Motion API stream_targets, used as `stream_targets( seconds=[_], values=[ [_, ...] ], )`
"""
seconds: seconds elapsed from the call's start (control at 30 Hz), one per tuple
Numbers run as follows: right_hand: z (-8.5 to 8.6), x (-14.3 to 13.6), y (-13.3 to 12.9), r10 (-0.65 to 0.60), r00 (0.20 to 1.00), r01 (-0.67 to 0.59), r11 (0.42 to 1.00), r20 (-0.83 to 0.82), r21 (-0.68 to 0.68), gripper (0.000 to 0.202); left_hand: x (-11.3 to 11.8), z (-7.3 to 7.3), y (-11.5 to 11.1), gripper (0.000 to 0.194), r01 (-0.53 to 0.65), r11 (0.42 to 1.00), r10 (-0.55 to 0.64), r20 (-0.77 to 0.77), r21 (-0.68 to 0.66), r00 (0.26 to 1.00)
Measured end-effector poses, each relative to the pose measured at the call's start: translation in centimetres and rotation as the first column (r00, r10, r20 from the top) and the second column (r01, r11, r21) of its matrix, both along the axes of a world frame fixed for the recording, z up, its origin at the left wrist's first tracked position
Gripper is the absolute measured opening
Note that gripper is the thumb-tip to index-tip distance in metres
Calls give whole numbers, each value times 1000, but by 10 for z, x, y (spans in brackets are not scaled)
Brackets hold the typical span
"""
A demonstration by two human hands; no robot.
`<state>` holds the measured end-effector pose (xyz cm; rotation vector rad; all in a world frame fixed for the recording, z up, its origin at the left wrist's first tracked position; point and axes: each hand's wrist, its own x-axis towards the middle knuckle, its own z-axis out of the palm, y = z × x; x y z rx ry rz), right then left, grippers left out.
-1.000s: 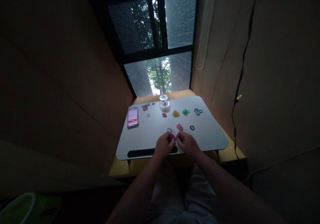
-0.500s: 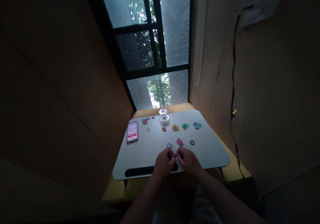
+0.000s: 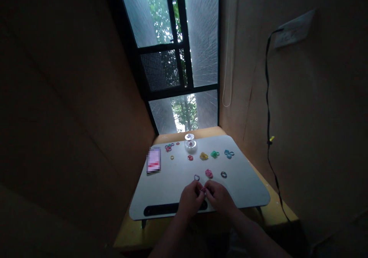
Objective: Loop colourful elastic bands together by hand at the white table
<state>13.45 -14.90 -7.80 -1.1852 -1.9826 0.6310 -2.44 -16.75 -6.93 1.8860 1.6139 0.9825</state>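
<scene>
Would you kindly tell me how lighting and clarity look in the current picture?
Head view: window bright, washed out in places; head view: left wall in shadow; head view: left hand and right hand dim, the pinkish piece between them too small to make out.

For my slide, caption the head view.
Left hand and right hand pinch something tiny at the table, coloured loops beyond.

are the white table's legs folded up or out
Out: dark legs stick down below the white table near both front corners.

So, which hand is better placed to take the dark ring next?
Probably the right hand: the dark ring lies just beyond its knuckles, while the left hand sits farther away.
</scene>
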Motion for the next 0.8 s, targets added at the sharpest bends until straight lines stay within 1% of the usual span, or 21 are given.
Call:
stream_targets(
  seconds=[0.2, 0.43, 0.8],
  values=[
    [-2, -1, -1, -10, 1000, 10, 1000, 10, 9, 15, 0, 0, -1, 7, -7, 1000, 7, -20, -4, 1000],
    [-1, -1, -2, -9, 1000, 9, 1000, 20, 7, 14, -1, 0, -1, 9, 14, 1000, -14, 21, -9, 1000],
    [-2, -1, -1, -21, 999, 20, 1000, 28, 22, 15, 0, 1, -2, 10, 1, 1000, -1, -5, 0, 1000]
  ],
)
